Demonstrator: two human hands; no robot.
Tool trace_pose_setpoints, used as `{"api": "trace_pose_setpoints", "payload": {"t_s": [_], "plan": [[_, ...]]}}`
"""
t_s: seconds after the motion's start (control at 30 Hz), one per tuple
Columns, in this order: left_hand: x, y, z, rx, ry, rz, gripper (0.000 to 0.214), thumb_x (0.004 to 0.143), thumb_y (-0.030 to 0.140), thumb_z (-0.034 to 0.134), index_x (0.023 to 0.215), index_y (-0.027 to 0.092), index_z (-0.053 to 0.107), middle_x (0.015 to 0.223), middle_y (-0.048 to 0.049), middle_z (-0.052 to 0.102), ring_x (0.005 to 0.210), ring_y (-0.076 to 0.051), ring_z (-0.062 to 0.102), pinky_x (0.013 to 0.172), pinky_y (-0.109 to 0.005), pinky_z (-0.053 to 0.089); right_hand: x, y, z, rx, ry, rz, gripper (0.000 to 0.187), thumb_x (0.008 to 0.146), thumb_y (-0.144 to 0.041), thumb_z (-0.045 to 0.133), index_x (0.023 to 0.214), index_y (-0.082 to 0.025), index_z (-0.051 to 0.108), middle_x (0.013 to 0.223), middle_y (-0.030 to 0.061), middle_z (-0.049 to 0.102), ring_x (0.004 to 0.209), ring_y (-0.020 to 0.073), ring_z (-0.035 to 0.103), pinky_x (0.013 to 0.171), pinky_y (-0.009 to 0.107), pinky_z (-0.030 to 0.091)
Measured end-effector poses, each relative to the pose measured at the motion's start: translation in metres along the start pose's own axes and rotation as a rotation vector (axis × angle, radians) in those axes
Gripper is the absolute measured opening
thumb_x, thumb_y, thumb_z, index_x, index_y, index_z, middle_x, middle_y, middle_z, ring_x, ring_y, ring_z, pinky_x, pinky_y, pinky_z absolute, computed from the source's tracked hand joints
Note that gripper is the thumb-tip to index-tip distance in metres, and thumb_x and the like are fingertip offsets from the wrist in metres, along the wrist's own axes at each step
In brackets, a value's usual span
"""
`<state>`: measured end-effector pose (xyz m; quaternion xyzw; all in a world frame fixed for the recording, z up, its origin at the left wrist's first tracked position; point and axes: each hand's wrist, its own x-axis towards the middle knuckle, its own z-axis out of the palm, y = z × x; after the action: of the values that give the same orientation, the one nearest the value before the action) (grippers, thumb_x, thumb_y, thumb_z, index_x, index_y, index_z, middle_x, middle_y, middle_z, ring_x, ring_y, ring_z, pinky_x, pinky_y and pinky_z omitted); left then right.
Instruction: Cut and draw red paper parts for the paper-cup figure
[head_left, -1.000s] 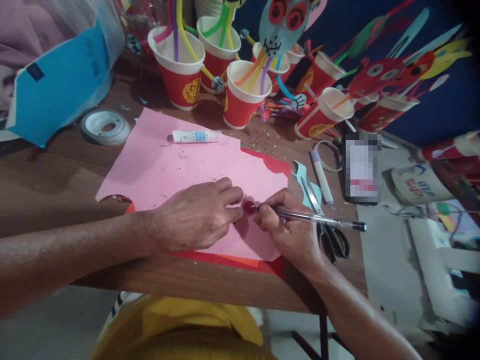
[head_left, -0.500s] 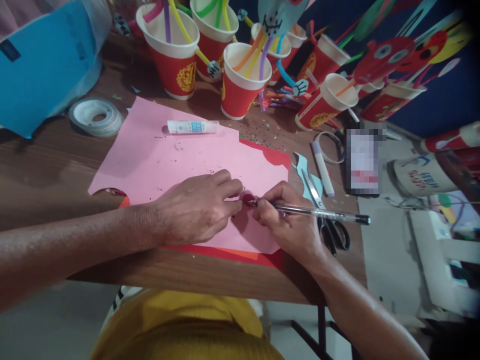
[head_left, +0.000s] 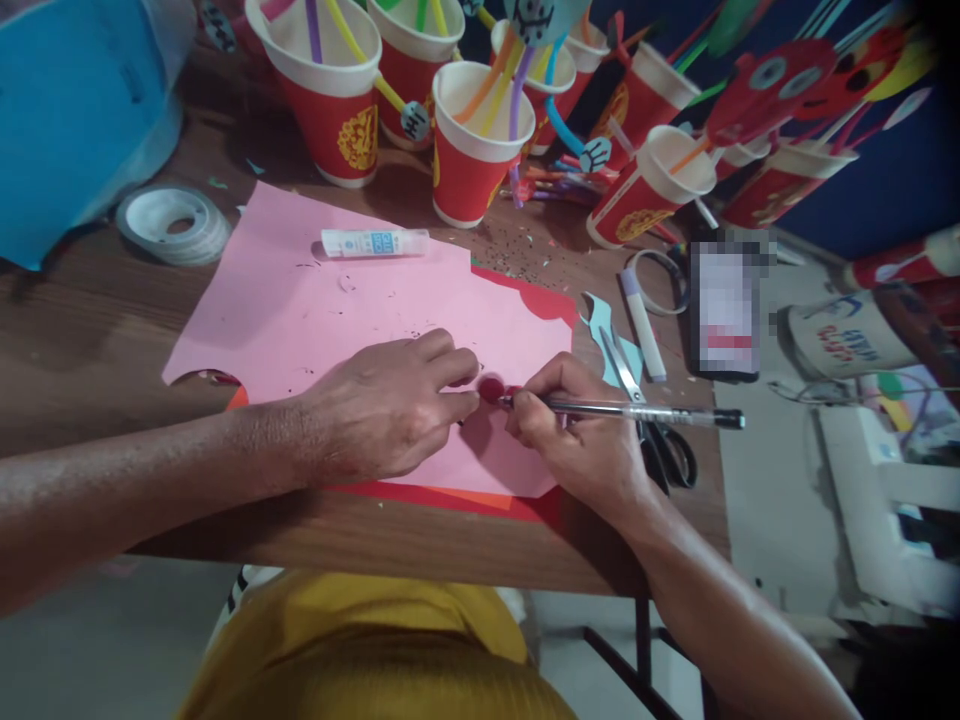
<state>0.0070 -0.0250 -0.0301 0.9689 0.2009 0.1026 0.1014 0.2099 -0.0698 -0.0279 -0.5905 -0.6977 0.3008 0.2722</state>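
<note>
A small dark red disc (head_left: 491,388) is over the pink paper (head_left: 277,300) between my two hands. The bent fingers of my left hand (head_left: 397,410) are closed at its left edge; the thumb is hidden. My right hand (head_left: 581,435) grips a clear pen with a black cap end (head_left: 645,411), its tip at the disc's right side. Above my hands a glue stick (head_left: 375,243) lies on the pink sheet. Black-handled scissors (head_left: 624,370) rest just beyond my right hand, partly on a light blue paper scrap (head_left: 600,315).
Several red paper cups (head_left: 480,150) with coloured straws and paper faces stand along the back. A tape roll (head_left: 174,225) is at left, near a blue packet (head_left: 82,130). On the right are a marker (head_left: 643,325), a phone (head_left: 724,310) and a white cup (head_left: 840,335).
The view has shifted slightly, so the table things sit a little higher and further left. The pen tip has drawn a little off the disc, and more of the disc shows.
</note>
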Motion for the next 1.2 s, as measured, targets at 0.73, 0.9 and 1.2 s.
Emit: {"api": "trace_pose_setpoints", "payload": {"t_s": [0.73, 0.9, 1.2], "plan": [[0.000, 0.001, -0.002, -0.018, 0.020, -0.014, 0.024, 0.082, 0.013, 0.043, 0.089, 0.013, 0.066, 0.095, -0.0121, 0.059, 0.090, -0.025, 0.049, 0.075, -0.037, 0.046, 0.001, -0.002, -0.008, 0.281, 0.108, 0.042, 0.014, 0.082, -0.020, 0.053, 0.070, -0.021, 0.048, 0.055, -0.0038, 0.057, 0.044, 0.0098, 0.051, 0.042, 0.022, 0.040], [-0.001, -0.004, -0.002, -0.139, 0.110, -0.053, 0.024, 0.080, 0.009, 0.043, 0.089, 0.014, 0.065, 0.094, -0.0093, 0.062, 0.091, -0.021, 0.054, 0.075, -0.034, 0.048, 0.008, -0.005, -0.020, 0.409, 0.409, -0.021, 0.003, 0.085, -0.022, 0.049, 0.083, -0.023, 0.048, 0.059, -0.0027, 0.058, 0.050, 0.0122, 0.057, 0.049, 0.026, 0.048], [-0.011, 0.022, -0.019, -0.341, 0.413, -0.044, 0.016, 0.072, 0.006, 0.049, 0.080, 0.017, 0.059, 0.065, -0.0001, 0.060, 0.058, -0.012, 0.050, 0.054, -0.026, 0.041, 0.025, 0.015, -0.036, 0.473, 0.627, -0.083, 0.011, 0.088, -0.027, 0.047, 0.097, -0.023, 0.051, 0.083, 0.0001, 0.063, 0.063, 0.0113, 0.061, 0.058, 0.025, 0.048]]}}
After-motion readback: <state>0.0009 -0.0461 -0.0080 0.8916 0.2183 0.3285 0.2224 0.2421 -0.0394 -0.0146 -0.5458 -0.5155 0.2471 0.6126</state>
